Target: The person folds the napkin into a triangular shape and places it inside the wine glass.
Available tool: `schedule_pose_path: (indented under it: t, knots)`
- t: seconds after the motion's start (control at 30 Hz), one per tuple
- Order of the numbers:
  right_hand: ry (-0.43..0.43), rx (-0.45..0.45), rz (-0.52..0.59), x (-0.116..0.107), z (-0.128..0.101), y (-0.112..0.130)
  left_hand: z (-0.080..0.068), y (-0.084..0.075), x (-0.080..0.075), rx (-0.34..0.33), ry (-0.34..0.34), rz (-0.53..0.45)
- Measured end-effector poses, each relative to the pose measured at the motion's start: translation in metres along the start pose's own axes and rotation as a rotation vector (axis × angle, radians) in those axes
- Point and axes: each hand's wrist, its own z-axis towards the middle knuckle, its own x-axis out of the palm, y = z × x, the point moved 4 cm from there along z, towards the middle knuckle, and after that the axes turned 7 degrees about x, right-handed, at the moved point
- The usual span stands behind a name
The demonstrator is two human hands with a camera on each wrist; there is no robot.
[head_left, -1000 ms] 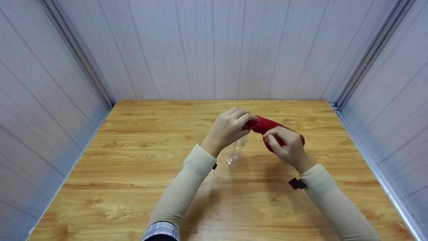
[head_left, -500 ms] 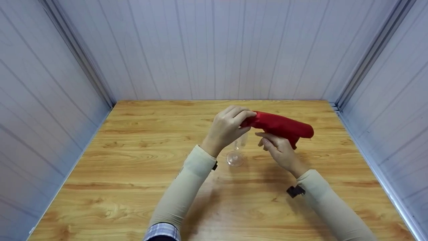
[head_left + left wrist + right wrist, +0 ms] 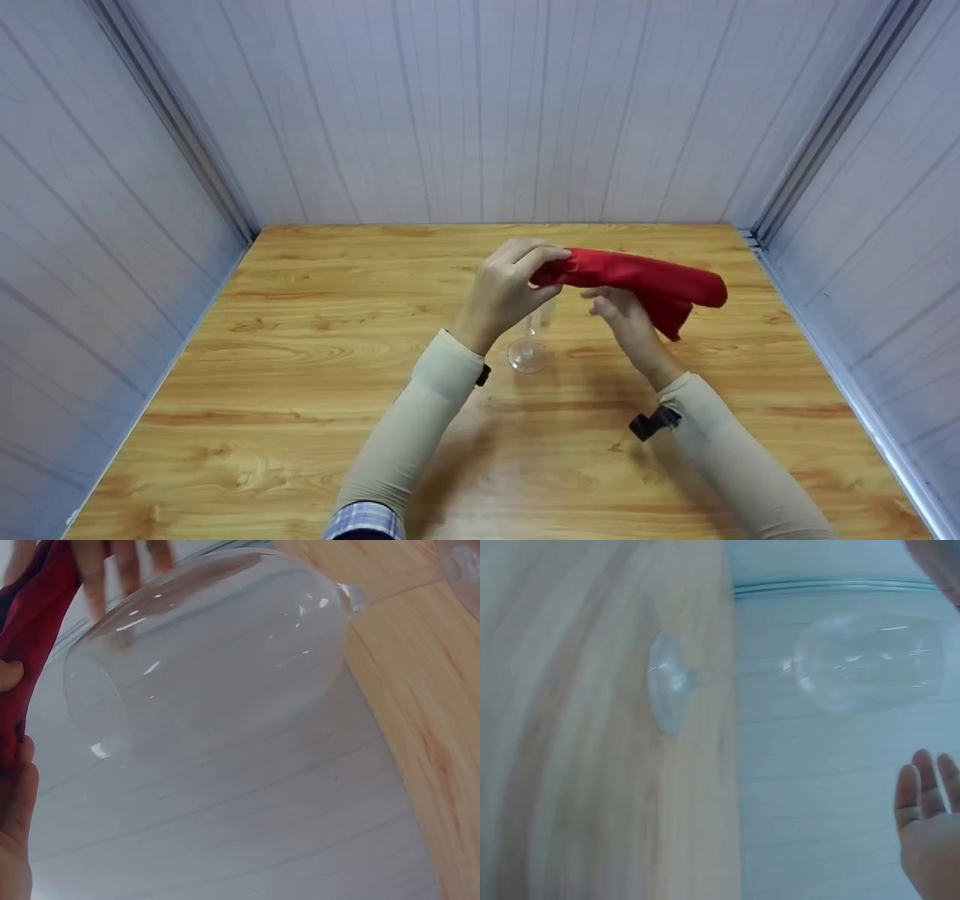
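Fingers point(image 3: 544, 255) of left hand point(image 3: 504, 289) pinch red cloth point(image 3: 645, 281) over wine glass point(image 3: 529, 341); right hand point(image 3: 619, 307) open, loosely supporting beneath. Judged: mid-polish; next, tuck cloth into bowl.

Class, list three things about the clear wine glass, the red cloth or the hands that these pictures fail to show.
1. Head view: the clear wine glass has its bowl hidden behind the left hand.
2. Head view: the folded red cloth covers the right hand's fingertips.
3. Right wrist view: blur smears the glass's foot.
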Motion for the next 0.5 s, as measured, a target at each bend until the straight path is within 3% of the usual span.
schedule_pose_path:
  t: [0.13,0.27,0.37,0.5]
  knots:
    - [0.016,-0.103,0.238,0.003,0.007,0.017,-0.003,0.002,0.000,-0.031,-0.007,-0.029]
    - [0.052,-0.083,0.448,0.008,0.013,0.030,-0.006,0.004,0.002,-0.047,0.007,-0.024]
    - [0.016,-0.048,0.497,0.009,0.019,0.039,-0.008,0.006,0.004,-0.054,0.006,-0.023]
    - [-0.066,0.000,0.472,0.008,0.028,0.047,-0.011,0.010,0.005,-0.062,-0.022,-0.044]
